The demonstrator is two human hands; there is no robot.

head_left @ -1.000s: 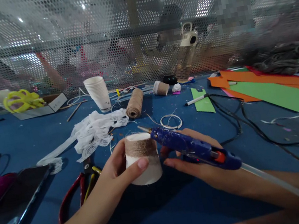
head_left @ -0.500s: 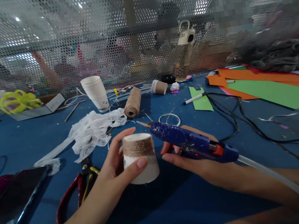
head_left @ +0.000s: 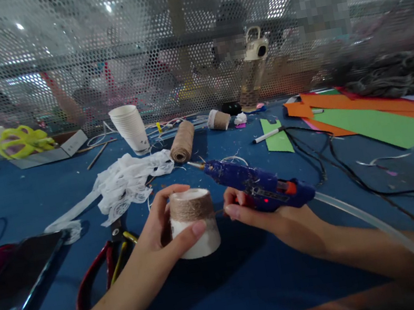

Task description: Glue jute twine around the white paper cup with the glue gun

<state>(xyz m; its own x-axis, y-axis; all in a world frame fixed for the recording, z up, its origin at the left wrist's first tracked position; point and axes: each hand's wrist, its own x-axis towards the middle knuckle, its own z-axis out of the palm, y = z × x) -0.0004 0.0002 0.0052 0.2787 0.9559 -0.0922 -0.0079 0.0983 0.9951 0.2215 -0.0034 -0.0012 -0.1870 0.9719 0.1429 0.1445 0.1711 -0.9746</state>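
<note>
My left hand [head_left: 161, 238] is wrapped around an upside-down white paper cup [head_left: 194, 224] whose upper half is wound with brown twine. The cup stands on the blue table [head_left: 229, 279] in front of me. My right hand [head_left: 266, 216] grips a blue glue gun [head_left: 258, 184] with an orange trigger and a clear glue stick trailing out of its back. The gun's metal tip points up and left, just above and beyond the cup's top, not touching it.
Red-handled pliers [head_left: 102, 264] and a dark tablet [head_left: 11, 296] lie at the left. White lace [head_left: 124, 183], a twine spool [head_left: 183, 142], stacked paper cups [head_left: 129, 128], a marker [head_left: 268, 135], black cables [head_left: 332, 165] and coloured paper [head_left: 369, 118] lie beyond. A perforated metal screen [head_left: 188, 46] backs the table.
My right hand has tilted the glue gun flatter and drawn it slightly back and right, its tip lifted a little. The left hand and cup have hardly moved.
</note>
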